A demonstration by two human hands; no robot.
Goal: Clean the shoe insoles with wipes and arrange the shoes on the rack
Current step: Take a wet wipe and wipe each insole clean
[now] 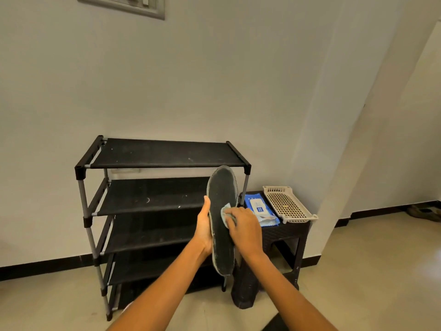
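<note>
A plain pale wall is filling most of the view, with the corner of a grey picture frame hanging at the top. A black skirting board is running along its foot, meeting a beige tiled floor. At the right a white pillar is standing forward. Warm, dim light is falling over everything.

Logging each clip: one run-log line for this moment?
left hand holds dark foam insole | right hand presses pale blue wipe | black rack
</note>
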